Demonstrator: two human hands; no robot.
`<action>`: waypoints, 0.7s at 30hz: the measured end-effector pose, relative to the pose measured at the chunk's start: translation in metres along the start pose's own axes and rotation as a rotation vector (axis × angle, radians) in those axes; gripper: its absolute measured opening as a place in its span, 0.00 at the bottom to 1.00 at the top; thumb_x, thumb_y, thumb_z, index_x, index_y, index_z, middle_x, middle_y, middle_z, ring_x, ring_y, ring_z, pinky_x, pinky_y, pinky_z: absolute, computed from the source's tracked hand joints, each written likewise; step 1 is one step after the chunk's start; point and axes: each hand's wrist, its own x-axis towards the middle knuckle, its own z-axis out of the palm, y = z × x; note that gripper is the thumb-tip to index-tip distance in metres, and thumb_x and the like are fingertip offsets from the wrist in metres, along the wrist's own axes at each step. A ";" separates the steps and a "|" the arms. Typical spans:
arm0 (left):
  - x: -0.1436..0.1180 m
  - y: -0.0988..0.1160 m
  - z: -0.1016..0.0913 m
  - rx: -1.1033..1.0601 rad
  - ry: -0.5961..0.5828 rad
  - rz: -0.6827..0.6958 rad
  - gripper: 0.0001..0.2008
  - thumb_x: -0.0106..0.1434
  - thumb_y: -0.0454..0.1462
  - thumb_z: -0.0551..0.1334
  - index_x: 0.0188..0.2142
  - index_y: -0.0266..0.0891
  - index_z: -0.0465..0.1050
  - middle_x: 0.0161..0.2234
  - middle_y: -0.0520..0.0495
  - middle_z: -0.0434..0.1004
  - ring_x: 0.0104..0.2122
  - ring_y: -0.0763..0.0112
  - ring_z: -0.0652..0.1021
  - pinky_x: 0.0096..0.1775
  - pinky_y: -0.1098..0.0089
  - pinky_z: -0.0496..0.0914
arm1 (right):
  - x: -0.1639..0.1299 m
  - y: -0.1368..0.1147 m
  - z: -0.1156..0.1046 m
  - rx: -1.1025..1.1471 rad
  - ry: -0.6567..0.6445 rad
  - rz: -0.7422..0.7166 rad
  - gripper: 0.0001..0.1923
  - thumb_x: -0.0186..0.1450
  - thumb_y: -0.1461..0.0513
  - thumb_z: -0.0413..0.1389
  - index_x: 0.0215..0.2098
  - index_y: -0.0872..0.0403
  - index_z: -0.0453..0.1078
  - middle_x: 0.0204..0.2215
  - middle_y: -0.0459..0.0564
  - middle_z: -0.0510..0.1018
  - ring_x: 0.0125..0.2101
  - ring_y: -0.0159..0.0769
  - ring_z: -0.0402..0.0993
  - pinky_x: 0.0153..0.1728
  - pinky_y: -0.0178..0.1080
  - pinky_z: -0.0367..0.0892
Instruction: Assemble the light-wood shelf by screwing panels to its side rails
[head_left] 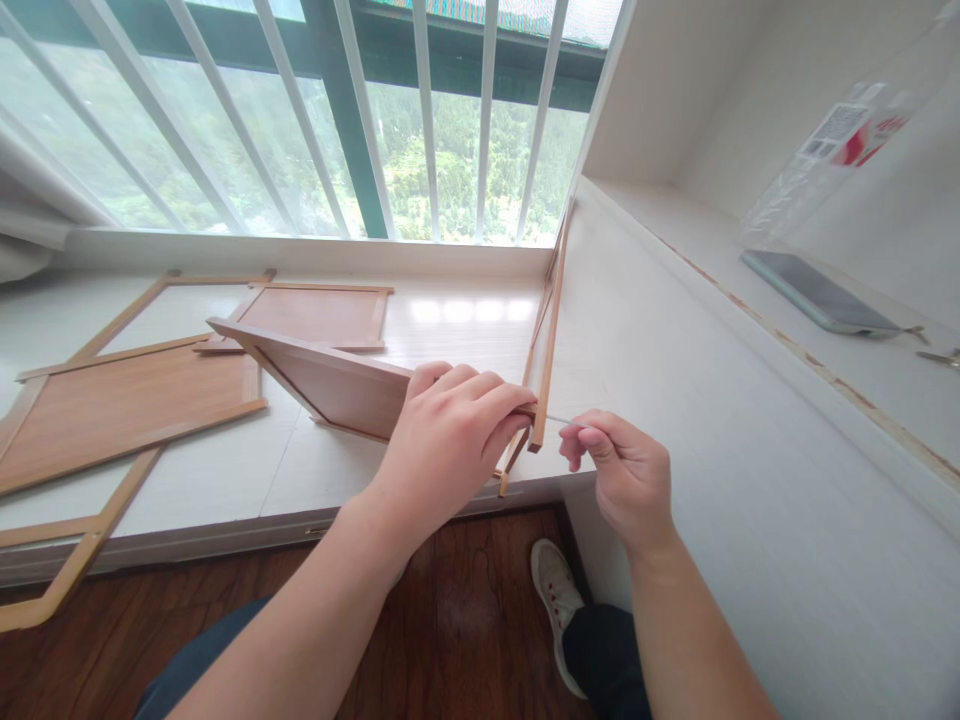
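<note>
Wood-framed panel (pixel 345 395) beside upright wooden frame (pixel 551 350)
Our left grip (pixel 457 425) holds its end; our right grip (pixel 630 470) pinches thin metal rod (pixel 561 419).

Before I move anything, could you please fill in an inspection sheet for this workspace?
Surface: white ledge, pale wood-look top.
Job's things: a held panel, tilted; a frame beside the white side wall; a large panel and a small panel lying at the left; a wooden strip overhanging the front edge.
Clutter: phone and clear plastic item on the right-hand shelf.
Hands: left hand grips the held panel by the frame; right hand pinches a thin tool; tip contact unclear.
Cables: nothing seen.
Surroundings: barred window ahead, wooden floor below.
</note>
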 end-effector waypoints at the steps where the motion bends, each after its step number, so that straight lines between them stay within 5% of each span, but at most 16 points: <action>1: 0.000 0.000 0.000 -0.003 -0.001 -0.005 0.08 0.76 0.39 0.60 0.44 0.47 0.80 0.42 0.57 0.87 0.43 0.68 0.81 0.54 0.60 0.61 | 0.000 0.001 0.000 -0.015 0.006 -0.020 0.09 0.76 0.59 0.60 0.40 0.49 0.83 0.29 0.45 0.79 0.27 0.31 0.73 0.29 0.36 0.68; 6: 0.001 0.001 0.001 -0.009 0.003 -0.007 0.09 0.76 0.39 0.60 0.43 0.47 0.81 0.41 0.56 0.87 0.42 0.69 0.81 0.54 0.60 0.61 | 0.000 0.004 0.000 -0.083 0.036 -0.112 0.08 0.76 0.60 0.60 0.46 0.48 0.83 0.33 0.46 0.81 0.29 0.32 0.72 0.30 0.38 0.68; 15: 0.000 0.002 0.004 -0.014 0.033 -0.016 0.10 0.77 0.39 0.59 0.42 0.47 0.81 0.40 0.56 0.88 0.41 0.69 0.81 0.53 0.61 0.62 | 0.001 -0.001 -0.001 -0.155 0.091 -0.078 0.13 0.76 0.59 0.60 0.33 0.52 0.80 0.26 0.45 0.75 0.28 0.33 0.71 0.33 0.40 0.65; 21: -0.001 0.002 0.004 -0.009 0.028 -0.026 0.11 0.77 0.40 0.59 0.42 0.47 0.81 0.40 0.55 0.88 0.41 0.69 0.81 0.53 0.60 0.62 | 0.001 -0.007 0.005 0.005 0.134 -0.126 0.13 0.77 0.59 0.59 0.35 0.51 0.81 0.27 0.46 0.76 0.28 0.34 0.71 0.31 0.40 0.64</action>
